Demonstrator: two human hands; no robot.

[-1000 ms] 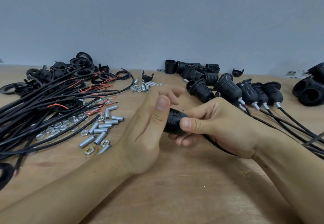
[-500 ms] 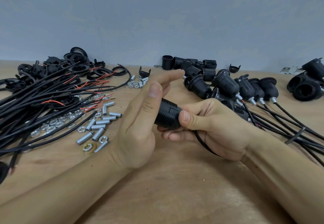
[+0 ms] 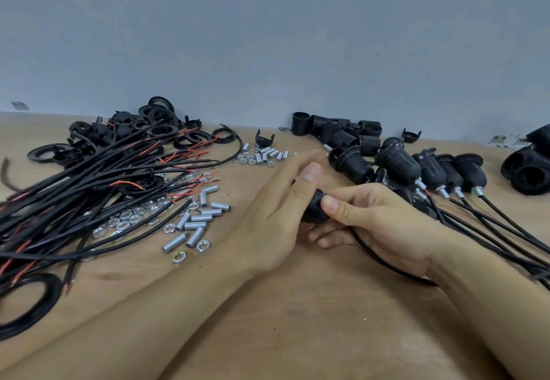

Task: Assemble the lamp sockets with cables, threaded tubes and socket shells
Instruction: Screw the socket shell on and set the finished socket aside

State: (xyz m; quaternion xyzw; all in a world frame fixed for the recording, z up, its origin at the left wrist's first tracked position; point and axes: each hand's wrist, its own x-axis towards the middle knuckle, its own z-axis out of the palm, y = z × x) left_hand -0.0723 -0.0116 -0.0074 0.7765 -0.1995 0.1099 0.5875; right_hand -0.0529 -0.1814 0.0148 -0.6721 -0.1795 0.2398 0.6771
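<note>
Both hands meet over the middle of the table (image 3: 297, 335), and between them sits the socket (image 3: 312, 211), a ribbed black shell lying on its side just above the wood. Its long axis runs left to right, tilted slightly, so each hand has one end of it. The right hand (image 3: 378, 224) has the firm hold: thumb on top, fingers curled underneath, pinching the socket's right end, and the cable (image 3: 384, 263) trails out from under that palm toward the near right. The left hand (image 3: 279, 207) is looser, fingers stretched almost straight, thumb up, palm laid against the socket's left end rather than wrapped round it. Looks like a twisting step to me, the shell being spun along that axis while the right hand keeps the body from turning. That axis is what matters: the left palm needs to stay square to it, or the thread could cross.

To the right, finished sockets (image 3: 431, 168) lie in a row with their cables fanning toward the near edge. Loose shells (image 3: 348, 135) sit at the back by the wall. On the left, a heap of cables (image 3: 89, 189), and the tubes (image 3: 193, 224) and nuts (image 3: 131, 219) near the left forearm, well within reach.
</note>
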